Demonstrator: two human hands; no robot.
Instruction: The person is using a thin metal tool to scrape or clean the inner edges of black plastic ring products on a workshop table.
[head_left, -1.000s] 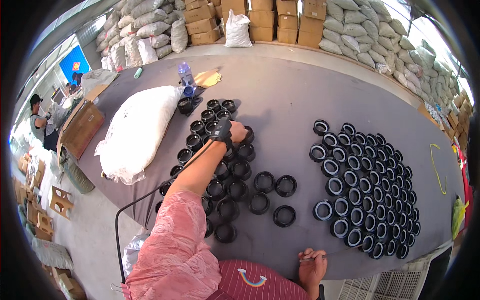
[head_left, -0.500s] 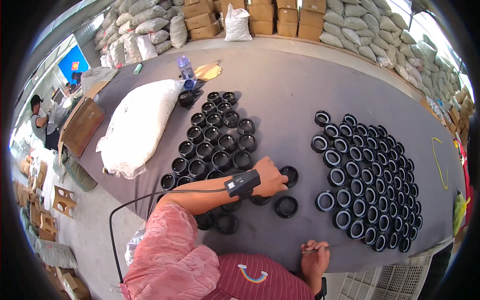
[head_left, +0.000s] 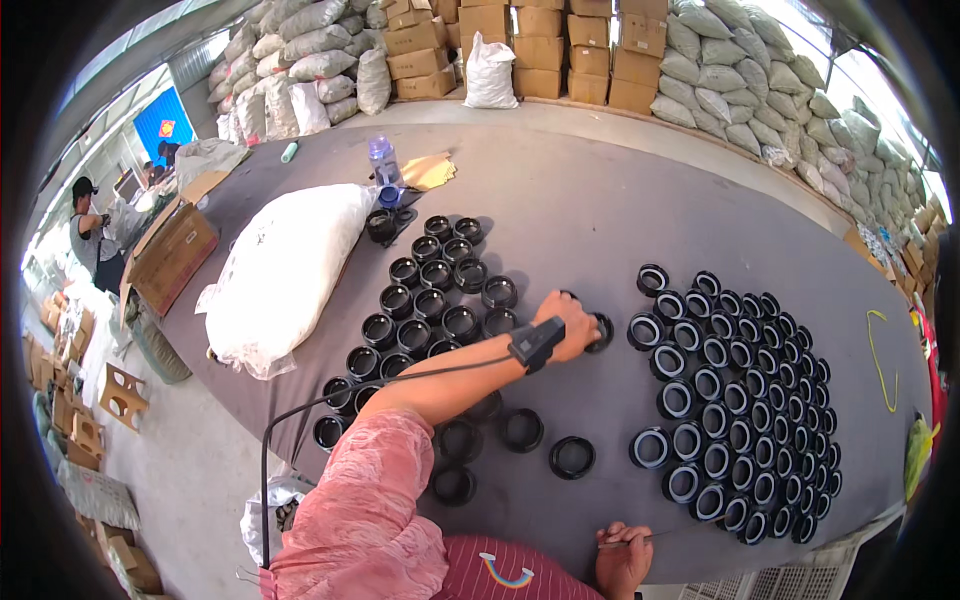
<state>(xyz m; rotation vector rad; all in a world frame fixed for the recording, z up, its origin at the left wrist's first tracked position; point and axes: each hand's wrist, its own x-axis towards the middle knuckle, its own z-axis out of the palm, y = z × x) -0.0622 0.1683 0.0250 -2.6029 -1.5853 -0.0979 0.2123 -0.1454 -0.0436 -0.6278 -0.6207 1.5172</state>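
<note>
A black ring (head_left: pixel 603 335) is sitting at the middle of the table, between two groups of similar rings. The left hand (head_left: pixel 570 325) is touching it with curled fingers, though whether they are gripping it I cannot tell. A second dark ring (head_left: pixel 569 295) is partly showing at the far side of that hand. The right hand (head_left: pixel 625 558) is staying well apart from the left, at the near edge, its fingers closing around a thin tool (head_left: pixel 609 545).

To the left, plain black rings (head_left: pixel 430 303) are standing in loose rows, partly hidden by the left forearm. To the right, black rings with pale inner rims (head_left: pixel 707 383) are packing closely together. All are resting on a grey table (head_left: pixel 560 220). Farther left, a full white sack (head_left: pixel 290 265) is lying near a bottle (head_left: pixel 383 160) and some yellow sheets (head_left: pixel 428 172). A yellow cord (head_left: pixel 880 360) is lying at the far right. Beyond the table, cardboard boxes (head_left: pixel 415 50) and stacked sacks (head_left: pixel 715 75) are lining the far side.
</note>
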